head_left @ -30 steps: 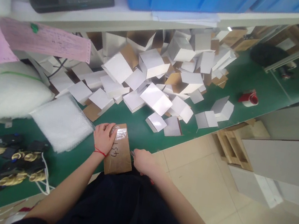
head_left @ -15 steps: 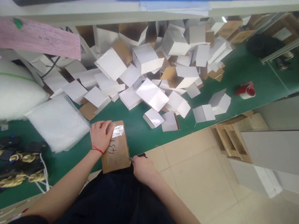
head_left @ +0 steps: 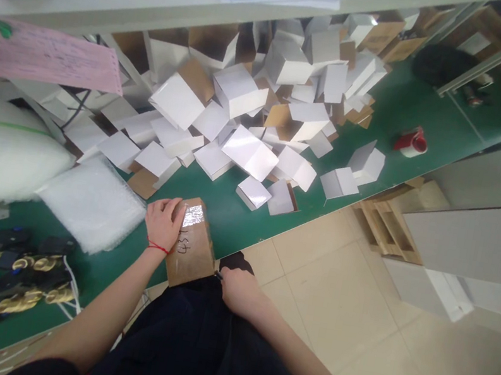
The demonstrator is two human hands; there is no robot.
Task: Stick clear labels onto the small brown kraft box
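A small brown cardboard box (head_left: 192, 248) with clear tape and black handwritten numbers on top lies at the near edge of the green table (head_left: 236, 217). My left hand (head_left: 162, 223) rests on the box's left side with its fingers curled over the top. My right hand (head_left: 237, 288) is below the table edge at the box's near right corner, closed on a thin dark object whose tip shows by the box.
A heap of white and brown folded cartons (head_left: 252, 117) covers the table's back. Bubble-wrap bags (head_left: 91, 202) and a white sack (head_left: 1, 155) lie at left, brass fittings with cables (head_left: 23, 284) at lower left. A red tape roll (head_left: 410, 142) sits at right. A shelf (head_left: 166, 0) hangs above.
My right hand has slid from the table top down past the near edge. The left hand stays on the box. The view has shifted slightly.
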